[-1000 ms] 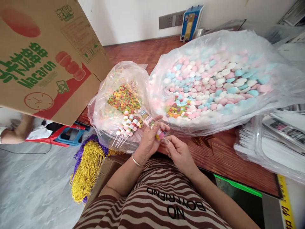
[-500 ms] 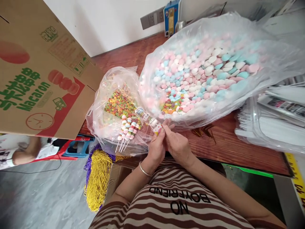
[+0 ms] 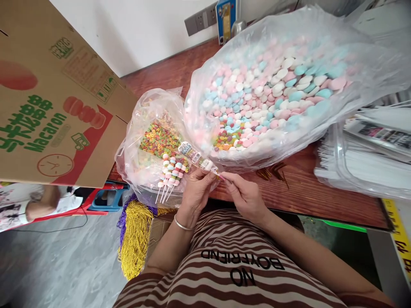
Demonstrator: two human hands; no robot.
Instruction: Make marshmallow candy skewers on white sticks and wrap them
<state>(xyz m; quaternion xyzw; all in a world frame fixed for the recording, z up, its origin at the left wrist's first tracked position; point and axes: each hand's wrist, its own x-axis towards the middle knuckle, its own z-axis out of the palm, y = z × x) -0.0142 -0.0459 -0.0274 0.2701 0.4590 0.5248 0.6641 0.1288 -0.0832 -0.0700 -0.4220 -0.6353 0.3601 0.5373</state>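
Observation:
My left hand (image 3: 196, 188) is closed around the lower part of a candy skewer in a clear printed wrapper (image 3: 193, 155), which slants up and to the left. With thumb and forefinger my right hand (image 3: 245, 194) pinches the narrow near end of that wrapper. Just left of my hands, several bare candy skewers (image 3: 173, 169) with white sticks lie on a clear plastic bag. This bag holds small colourful candy rings (image 3: 160, 139). A larger clear bag beyond my hands is full of pink, white and blue round candies (image 3: 257, 92), with some colourful rings among them.
A Macaron cardboard box (image 3: 61, 85) stands at the left. Gold twist ties (image 3: 272, 173) lie on the wooden table (image 3: 308, 188), near stacked flat packets (image 3: 369, 158) at the right. Yellow and purple bead strands (image 3: 135, 239) hang below. Another person's arm (image 3: 43, 205) shows far left.
My hands have moved slightly apart, the left one shifting left along the wrapper. The right hand now pinches only its narrow end, and more of the wrapper shows.

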